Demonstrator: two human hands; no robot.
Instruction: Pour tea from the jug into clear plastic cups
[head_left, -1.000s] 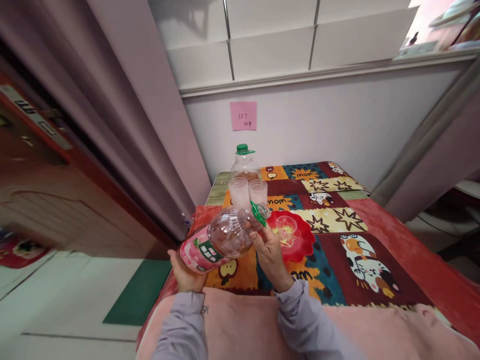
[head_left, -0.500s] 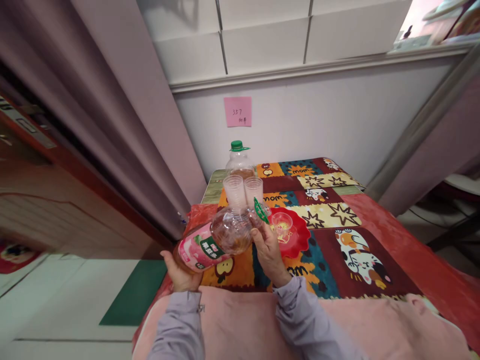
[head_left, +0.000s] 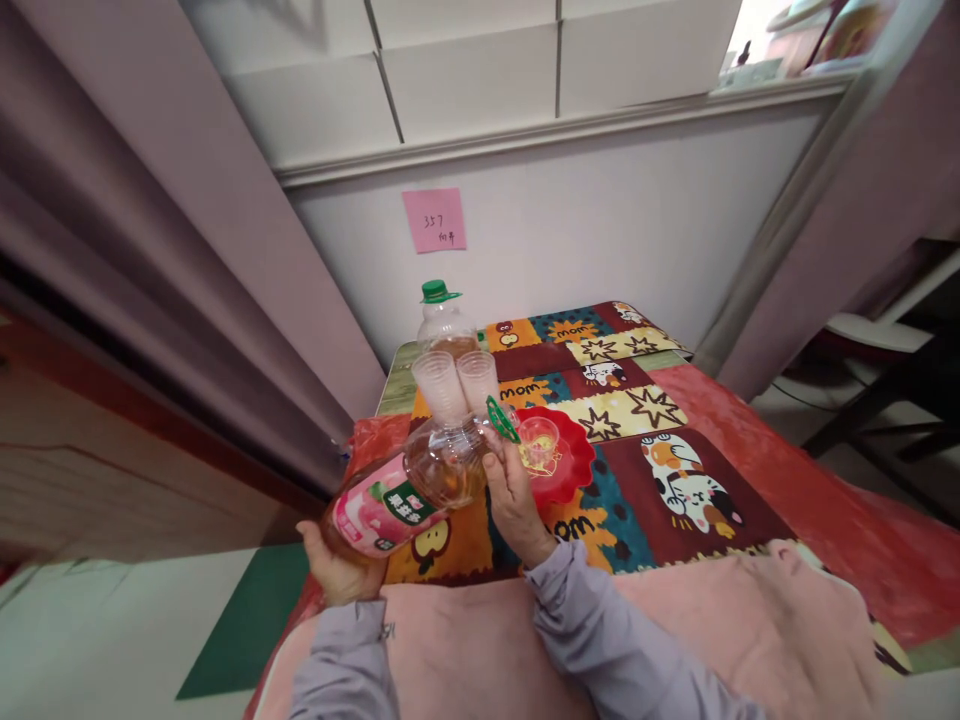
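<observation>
A large clear juice bottle (head_left: 390,500) with a pink label is held tilted, its open neck up to the right over the red scalloped plate (head_left: 577,462). Its green ring collar shows at the neck. My left hand (head_left: 341,570) supports the bottle's base from below, thumb out to the side. Around the neck end, my right hand (head_left: 517,505) is closed. On the plate stands a clear plastic cup (head_left: 538,440); whether liquid is in it, I cannot tell. Behind the held bottle are two stacks of clear cups (head_left: 442,385) and a second, green-capped bottle (head_left: 448,325).
Patterned mats (head_left: 675,500) cover the table over a red cloth (head_left: 750,440). A pink cloth (head_left: 457,640) lies along the near edge. A pink note (head_left: 435,220) is stuck on the wall; a curtain (head_left: 247,200) hangs at the left.
The whole view has shifted, so the table things appear further left. Both hands still hold the bottle tilted, in nearly the same pose over the table.
</observation>
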